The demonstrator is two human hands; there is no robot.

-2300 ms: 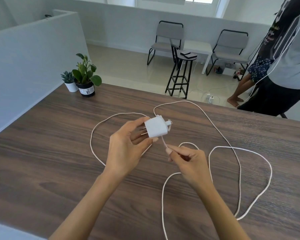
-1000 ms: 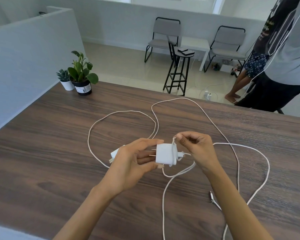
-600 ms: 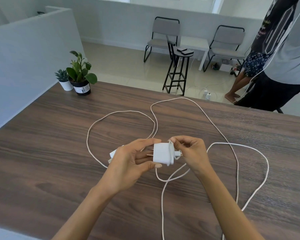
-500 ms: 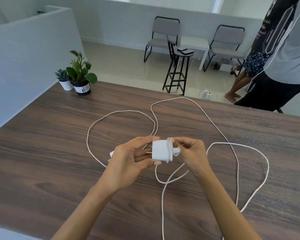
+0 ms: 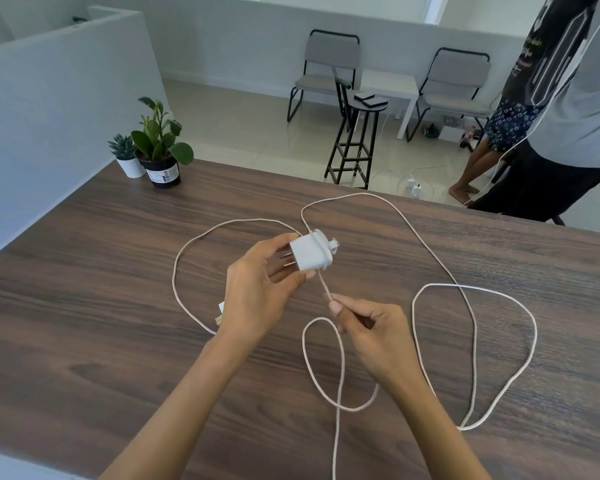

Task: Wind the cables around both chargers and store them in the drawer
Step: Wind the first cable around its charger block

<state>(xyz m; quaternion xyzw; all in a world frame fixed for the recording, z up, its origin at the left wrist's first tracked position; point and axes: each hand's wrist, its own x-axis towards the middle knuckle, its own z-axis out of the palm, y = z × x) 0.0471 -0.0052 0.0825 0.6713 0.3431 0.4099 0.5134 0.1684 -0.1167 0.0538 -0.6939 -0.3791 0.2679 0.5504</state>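
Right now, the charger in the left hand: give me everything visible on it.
The charger is a white, matte, plastic-looking cube with rounded edges, held above the table. Two metal prongs point toward the left hand, whose thumb and fingers pinch its sides. The white cable loops round its far end and runs down to the right hand, which pinches it.

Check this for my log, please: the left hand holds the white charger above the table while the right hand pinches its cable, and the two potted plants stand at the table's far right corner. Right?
Not quite. The head view shows the potted plants at the table's far left corner, not the right. The rest stands: the left hand holds the white charger above the table, and the right hand pinches its cable.
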